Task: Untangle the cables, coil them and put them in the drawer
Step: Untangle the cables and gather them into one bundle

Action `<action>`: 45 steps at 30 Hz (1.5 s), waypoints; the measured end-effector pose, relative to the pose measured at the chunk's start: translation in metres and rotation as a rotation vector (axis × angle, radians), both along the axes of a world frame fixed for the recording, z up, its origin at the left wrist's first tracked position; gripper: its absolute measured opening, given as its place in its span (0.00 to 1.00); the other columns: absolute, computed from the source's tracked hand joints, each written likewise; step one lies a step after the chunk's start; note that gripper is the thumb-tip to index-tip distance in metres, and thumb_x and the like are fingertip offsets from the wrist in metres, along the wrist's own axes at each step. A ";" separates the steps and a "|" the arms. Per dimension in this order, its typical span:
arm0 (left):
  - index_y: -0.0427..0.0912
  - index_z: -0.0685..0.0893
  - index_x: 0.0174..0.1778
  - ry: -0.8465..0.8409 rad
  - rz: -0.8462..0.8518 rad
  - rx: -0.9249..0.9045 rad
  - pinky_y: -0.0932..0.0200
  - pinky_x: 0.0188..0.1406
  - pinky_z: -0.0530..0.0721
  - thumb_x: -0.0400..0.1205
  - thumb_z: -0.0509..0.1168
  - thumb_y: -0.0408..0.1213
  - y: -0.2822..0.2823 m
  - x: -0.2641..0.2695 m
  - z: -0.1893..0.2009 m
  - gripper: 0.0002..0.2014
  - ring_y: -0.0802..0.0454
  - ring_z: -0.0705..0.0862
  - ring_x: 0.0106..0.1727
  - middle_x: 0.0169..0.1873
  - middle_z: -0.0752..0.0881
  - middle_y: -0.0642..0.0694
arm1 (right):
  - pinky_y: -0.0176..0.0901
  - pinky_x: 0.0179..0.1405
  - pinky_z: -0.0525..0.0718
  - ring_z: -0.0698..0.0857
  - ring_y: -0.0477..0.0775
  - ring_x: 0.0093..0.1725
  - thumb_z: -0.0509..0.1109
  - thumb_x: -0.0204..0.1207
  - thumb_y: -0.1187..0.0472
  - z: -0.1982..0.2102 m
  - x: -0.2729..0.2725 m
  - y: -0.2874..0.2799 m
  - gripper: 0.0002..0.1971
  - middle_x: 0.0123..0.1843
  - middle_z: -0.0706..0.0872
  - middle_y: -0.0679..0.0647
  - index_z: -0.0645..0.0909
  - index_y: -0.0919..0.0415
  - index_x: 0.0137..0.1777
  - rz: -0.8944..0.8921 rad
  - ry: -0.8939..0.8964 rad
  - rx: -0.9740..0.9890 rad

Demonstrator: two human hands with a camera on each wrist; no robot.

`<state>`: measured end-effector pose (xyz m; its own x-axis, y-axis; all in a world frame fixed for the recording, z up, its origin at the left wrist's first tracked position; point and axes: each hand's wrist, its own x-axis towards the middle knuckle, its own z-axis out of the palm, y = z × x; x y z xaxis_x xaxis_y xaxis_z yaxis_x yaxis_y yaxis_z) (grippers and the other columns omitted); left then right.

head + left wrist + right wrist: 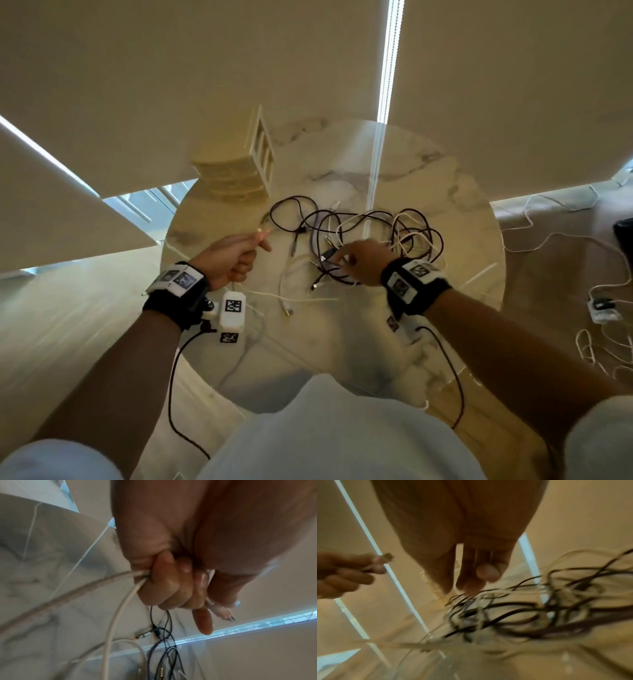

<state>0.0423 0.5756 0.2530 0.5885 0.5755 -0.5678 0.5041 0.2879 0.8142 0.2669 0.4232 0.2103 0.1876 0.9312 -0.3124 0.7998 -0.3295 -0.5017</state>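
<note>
On round marble bench (445, 178): tangle of black and white cables (359, 233) at centre. Left hand (227, 260) raised at left of tangle, fist curled round white cable (120, 609), plug end poking past thumb. Right hand (364, 262) reaching into tangle, fingertips (471, 586) at dark strands; grip unclear. Small drawer unit (239, 174) at far left of bench.

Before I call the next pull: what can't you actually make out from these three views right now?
- Right hand fingertips: head view hides them behind the knuckles; right wrist view is motion-blurred, so any grip on the tangled cables is unclear.
- Which white cable the left hand holds runs where: strands overlap in the pile.
- Drawer unit: glare and reflection; open or shut unreadable.
- Plug types: too small.
</note>
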 end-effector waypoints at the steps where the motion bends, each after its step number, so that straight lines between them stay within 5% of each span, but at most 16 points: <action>1: 0.41 0.80 0.46 0.043 -0.026 -0.002 0.67 0.14 0.54 0.86 0.54 0.50 -0.001 -0.001 -0.003 0.17 0.60 0.57 0.18 0.20 0.60 0.55 | 0.45 0.62 0.76 0.80 0.57 0.66 0.62 0.80 0.58 -0.004 -0.014 0.006 0.16 0.65 0.83 0.54 0.82 0.52 0.66 0.122 -0.020 -0.099; 8: 0.39 0.81 0.46 0.169 0.001 -0.027 0.67 0.15 0.55 0.86 0.56 0.52 0.001 -0.031 -0.028 0.19 0.60 0.57 0.18 0.20 0.61 0.54 | 0.51 0.58 0.81 0.80 0.61 0.66 0.62 0.80 0.58 -0.044 -0.051 0.023 0.15 0.67 0.80 0.56 0.80 0.56 0.64 0.259 -0.272 -0.211; 14: 0.43 0.73 0.35 0.144 0.108 -0.044 0.71 0.12 0.54 0.87 0.53 0.49 0.002 -0.046 -0.047 0.19 0.62 0.57 0.14 0.15 0.62 0.56 | 0.50 0.40 0.77 0.86 0.65 0.53 0.58 0.82 0.61 -0.034 -0.056 0.041 0.16 0.60 0.84 0.60 0.68 0.60 0.69 0.014 -0.307 -0.004; 17: 0.43 0.73 0.36 0.093 0.104 -0.037 0.69 0.13 0.54 0.88 0.52 0.49 0.003 -0.051 -0.053 0.18 0.61 0.57 0.15 0.16 0.62 0.56 | 0.48 0.34 0.78 0.85 0.63 0.51 0.66 0.80 0.59 -0.032 -0.078 0.055 0.29 0.65 0.77 0.58 0.59 0.49 0.78 0.330 -0.341 -0.024; 21: 0.42 0.79 0.43 -0.030 0.115 -0.059 0.65 0.20 0.59 0.87 0.55 0.46 0.008 -0.054 -0.055 0.13 0.59 0.60 0.21 0.21 0.62 0.53 | 0.50 0.44 0.80 0.83 0.63 0.59 0.63 0.81 0.58 -0.040 -0.111 0.069 0.20 0.64 0.74 0.56 0.71 0.47 0.72 0.644 -0.404 -0.198; 26: 0.43 0.83 0.58 -0.078 0.117 -0.048 0.65 0.23 0.61 0.87 0.57 0.42 0.018 -0.059 -0.055 0.12 0.58 0.59 0.25 0.25 0.60 0.52 | 0.54 0.51 0.79 0.78 0.61 0.62 0.65 0.79 0.61 -0.041 -0.111 0.072 0.10 0.62 0.74 0.56 0.80 0.54 0.59 0.595 -0.525 -0.128; 28: 0.43 0.83 0.61 -0.091 0.168 -0.065 0.65 0.23 0.60 0.86 0.58 0.43 0.022 -0.057 -0.056 0.13 0.58 0.59 0.25 0.25 0.60 0.53 | 0.53 0.57 0.79 0.77 0.60 0.62 0.66 0.79 0.62 -0.038 -0.101 0.073 0.09 0.61 0.76 0.54 0.82 0.52 0.57 0.408 -0.394 -0.053; 32: 0.43 0.82 0.58 -0.147 0.233 -0.084 0.63 0.25 0.61 0.87 0.56 0.43 0.021 -0.044 -0.056 0.12 0.58 0.61 0.25 0.25 0.62 0.52 | 0.44 0.55 0.81 0.84 0.53 0.52 0.68 0.78 0.66 -0.015 -0.090 0.080 0.07 0.48 0.85 0.50 0.81 0.53 0.42 -0.182 0.355 0.108; 34: 0.43 0.82 0.53 -0.196 0.250 -0.076 0.62 0.25 0.65 0.88 0.54 0.40 0.017 -0.034 -0.052 0.11 0.57 0.64 0.25 0.26 0.65 0.50 | 0.36 0.50 0.85 0.86 0.50 0.44 0.67 0.79 0.68 0.000 -0.092 0.079 0.04 0.44 0.87 0.53 0.82 0.59 0.45 -0.296 0.603 0.163; 36: 0.42 0.81 0.50 -0.252 0.271 -0.082 0.61 0.29 0.72 0.88 0.55 0.39 0.011 -0.021 -0.047 0.10 0.55 0.70 0.26 0.27 0.70 0.48 | 0.28 0.37 0.83 0.86 0.50 0.39 0.65 0.81 0.67 0.012 -0.097 0.075 0.06 0.46 0.89 0.61 0.81 0.67 0.55 -0.298 0.672 0.158; 39: 0.41 0.84 0.51 -0.296 0.292 -0.053 0.54 0.40 0.83 0.86 0.60 0.38 0.007 -0.004 -0.036 0.08 0.52 0.79 0.31 0.30 0.78 0.46 | 0.46 0.44 0.87 0.88 0.56 0.42 0.65 0.82 0.63 0.016 -0.100 0.074 0.09 0.47 0.90 0.63 0.80 0.63 0.60 -0.346 0.742 0.185; 45: 0.38 0.87 0.53 -0.325 0.258 0.046 0.56 0.42 0.84 0.84 0.64 0.38 0.003 0.015 -0.028 0.09 0.55 0.78 0.31 0.34 0.81 0.46 | 0.40 0.34 0.83 0.86 0.52 0.37 0.63 0.83 0.59 0.024 -0.097 0.075 0.08 0.39 0.87 0.54 0.85 0.54 0.48 -0.459 0.815 0.352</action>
<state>0.0575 0.5787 0.2254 0.5659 0.7480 -0.3469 0.1348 0.3312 0.9339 0.1702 0.4986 0.2340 0.4037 0.8866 -0.2257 0.0005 -0.2469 -0.9690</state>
